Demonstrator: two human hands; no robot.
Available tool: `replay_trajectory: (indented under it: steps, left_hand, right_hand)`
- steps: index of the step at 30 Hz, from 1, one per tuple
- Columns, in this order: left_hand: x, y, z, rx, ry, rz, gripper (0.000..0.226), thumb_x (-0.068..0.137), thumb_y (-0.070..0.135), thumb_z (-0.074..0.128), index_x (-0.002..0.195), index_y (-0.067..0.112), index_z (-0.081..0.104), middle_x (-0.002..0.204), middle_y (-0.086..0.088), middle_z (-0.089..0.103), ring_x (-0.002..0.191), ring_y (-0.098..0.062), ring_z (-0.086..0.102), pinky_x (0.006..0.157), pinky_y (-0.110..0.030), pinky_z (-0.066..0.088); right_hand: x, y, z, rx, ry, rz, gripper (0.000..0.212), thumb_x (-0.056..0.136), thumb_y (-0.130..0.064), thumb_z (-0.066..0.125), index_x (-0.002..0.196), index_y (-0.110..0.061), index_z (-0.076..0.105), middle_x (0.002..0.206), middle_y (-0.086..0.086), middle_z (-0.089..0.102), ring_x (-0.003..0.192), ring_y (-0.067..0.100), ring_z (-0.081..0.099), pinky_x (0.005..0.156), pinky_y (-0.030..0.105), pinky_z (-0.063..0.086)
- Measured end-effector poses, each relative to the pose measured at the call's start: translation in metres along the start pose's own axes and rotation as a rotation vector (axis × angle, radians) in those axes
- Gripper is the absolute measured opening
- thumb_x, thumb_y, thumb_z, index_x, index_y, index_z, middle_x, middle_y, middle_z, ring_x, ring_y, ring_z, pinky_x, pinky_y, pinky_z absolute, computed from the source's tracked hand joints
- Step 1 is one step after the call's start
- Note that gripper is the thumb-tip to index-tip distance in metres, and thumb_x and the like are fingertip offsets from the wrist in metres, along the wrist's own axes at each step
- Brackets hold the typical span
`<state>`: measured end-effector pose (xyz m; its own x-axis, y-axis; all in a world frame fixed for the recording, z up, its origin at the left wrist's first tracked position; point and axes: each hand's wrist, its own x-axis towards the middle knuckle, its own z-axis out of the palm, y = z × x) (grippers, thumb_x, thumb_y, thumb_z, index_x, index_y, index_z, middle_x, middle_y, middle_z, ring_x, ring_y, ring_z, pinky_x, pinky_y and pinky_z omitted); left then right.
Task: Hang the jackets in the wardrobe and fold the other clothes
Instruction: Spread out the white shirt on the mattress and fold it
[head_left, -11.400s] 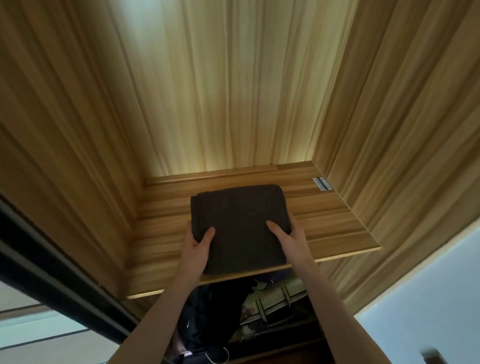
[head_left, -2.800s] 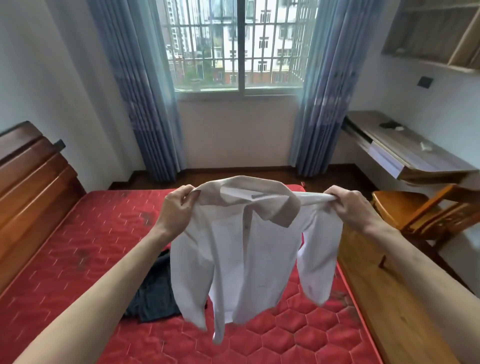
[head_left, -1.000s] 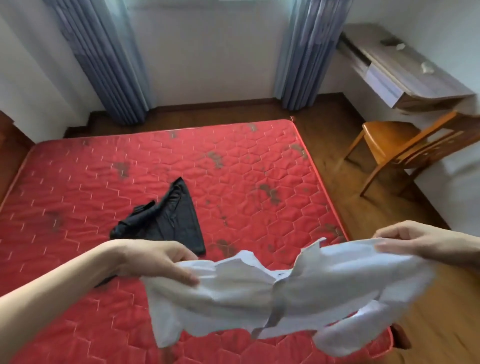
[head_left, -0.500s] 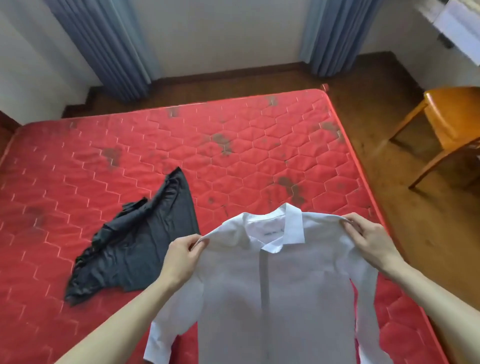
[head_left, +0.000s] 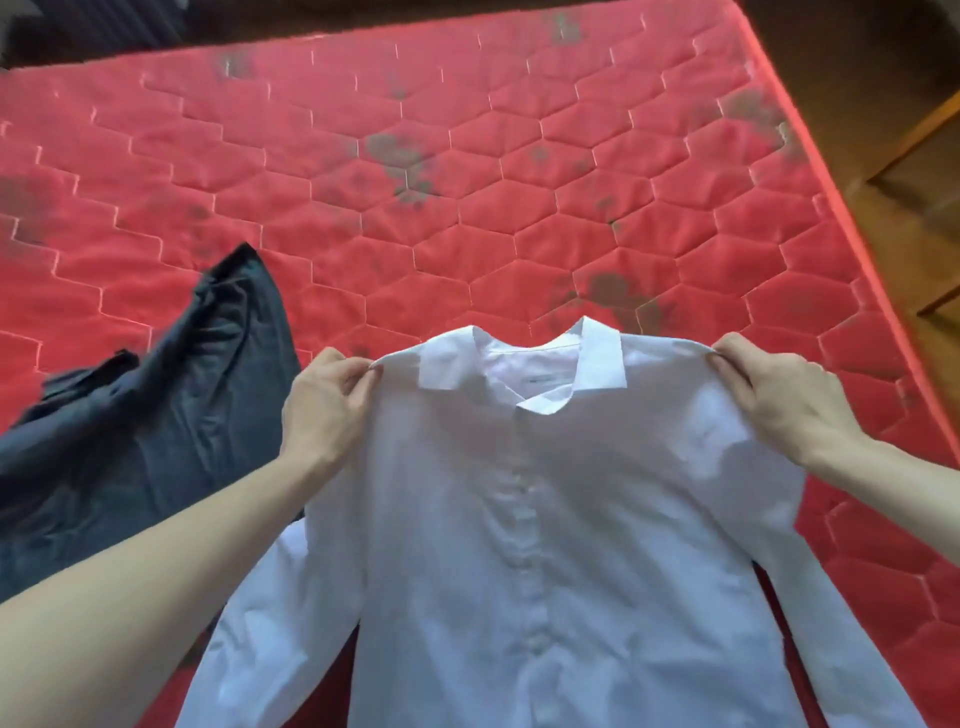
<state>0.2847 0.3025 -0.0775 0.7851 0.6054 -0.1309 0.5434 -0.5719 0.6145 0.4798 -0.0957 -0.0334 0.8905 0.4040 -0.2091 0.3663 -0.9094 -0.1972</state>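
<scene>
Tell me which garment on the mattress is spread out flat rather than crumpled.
The white shirt, held at its shoulders by both hands, front up, collar away from the person. The dark garment to its left lies bunched.

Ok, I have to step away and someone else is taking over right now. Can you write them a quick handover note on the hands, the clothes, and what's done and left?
Left hand: pinching the white shirt at its left shoulder.
Right hand: gripping the shirt's other shoulder.
The shirt is spread front-up, collar away from you, over the near part of the red mattress. A dark garment lies crumpled on the mattress to the left of the shirt.
Done: shirt spread out for folding.
Left: fold the shirt, then fold the dark garment. No jackets or wardrobe in view.
</scene>
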Motion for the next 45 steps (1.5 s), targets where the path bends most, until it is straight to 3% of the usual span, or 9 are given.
replay_trajectory:
  steps: [7,11,14,18,26,29,34,40,45]
  left_hand:
    - [0.068,-0.003,0.033,0.083,0.149,-0.081,0.027,0.103,0.031,0.056,0.109,0.019,0.079,0.103,-0.005,0.066,0.104,-0.032,0.061,0.084,-0.037,0.043]
    - [0.093,0.004,0.051,0.23,0.155,-0.198,0.037,0.104,0.032,0.049,0.133,0.017,0.066,0.132,-0.016,0.06,0.128,-0.038,0.048,0.108,-0.048,0.038]
    - [0.096,0.021,0.064,0.341,0.214,0.072,0.039,0.105,0.028,0.047,0.14,0.015,0.054,0.138,-0.014,0.052,0.128,-0.036,0.046,0.103,-0.051,0.037]
    - [0.094,0.035,0.089,0.356,-0.083,0.433,0.043,0.108,0.028,0.043,0.147,0.009,0.047,0.149,-0.013,0.051,0.134,-0.035,0.045,0.107,-0.047,0.035]
    - [0.115,0.05,0.117,0.354,-0.09,0.267,0.044,0.102,0.029,0.052,0.143,0.013,0.046,0.132,-0.014,0.053,0.119,-0.037,0.051,0.096,-0.049,0.038]
    - [0.138,0.047,0.113,0.161,-0.119,0.163,0.015,0.103,0.027,0.051,0.106,0.013,0.054,0.102,-0.009,0.063,0.099,-0.034,0.057,0.08,-0.043,0.04]
    - [0.167,0.037,0.101,0.002,-0.117,0.01,0.038,0.102,0.035,0.055,0.069,0.019,0.043,0.068,0.006,0.045,0.076,-0.025,0.045,0.07,-0.036,0.034]
    - [0.184,0.04,0.099,-0.018,-0.223,-0.056,0.035,0.101,0.034,0.049,0.07,0.019,0.042,0.072,0.003,0.045,0.074,-0.025,0.043,0.069,-0.036,0.035]
    - [0.183,0.046,0.1,0.156,-0.178,0.019,0.023,0.107,0.037,0.037,0.105,0.016,0.047,0.099,-0.005,0.059,0.096,-0.035,0.055,0.083,-0.042,0.038]
  right_hand:
    - [0.116,-0.018,0.022,-0.118,0.159,-0.108,0.021,0.108,-0.032,0.049,0.109,-0.014,0.059,0.103,0.021,0.068,0.093,0.047,0.065,0.067,0.045,0.041]
    - [0.148,-0.041,0.04,-0.111,0.295,-0.088,0.029,0.103,-0.021,0.054,0.129,-0.009,0.061,0.128,0.023,0.056,0.12,0.044,0.05,0.095,0.056,0.042]
    - [0.146,-0.07,0.059,-0.047,0.411,-0.378,0.033,0.104,-0.018,0.05,0.133,-0.012,0.063,0.138,0.016,0.057,0.125,0.039,0.051,0.095,0.052,0.041]
    - [0.147,-0.099,0.091,-0.018,0.141,-0.487,0.05,0.11,-0.03,0.04,0.157,-0.012,0.044,0.159,0.015,0.044,0.147,0.034,0.041,0.116,0.051,0.036]
    - [0.179,-0.104,0.124,-0.085,-0.164,-0.205,0.072,0.106,-0.061,0.018,0.164,-0.035,-0.016,0.175,0.002,-0.014,0.161,0.021,-0.012,0.13,0.052,-0.001]
    - [0.186,-0.106,0.116,0.033,-0.151,-0.231,0.071,0.108,-0.058,0.025,0.167,-0.031,-0.004,0.176,0.006,0.002,0.162,0.024,0.001,0.129,0.05,0.006]
    - [0.177,-0.088,0.098,0.338,0.088,-0.32,0.044,0.101,-0.018,0.058,0.145,-0.01,0.056,0.133,0.011,0.065,0.12,0.033,0.057,0.108,0.048,0.041]
    - [0.212,-0.087,0.081,0.57,-0.019,-0.128,0.027,0.101,-0.028,0.062,0.091,-0.006,0.075,0.075,-0.005,0.063,0.068,0.006,0.052,0.07,0.031,0.042]
    - [0.239,-0.097,0.087,0.378,-0.159,-0.026,0.033,0.105,-0.038,0.051,0.097,-0.01,0.067,0.093,0.001,0.061,0.089,0.022,0.054,0.08,0.035,0.042]
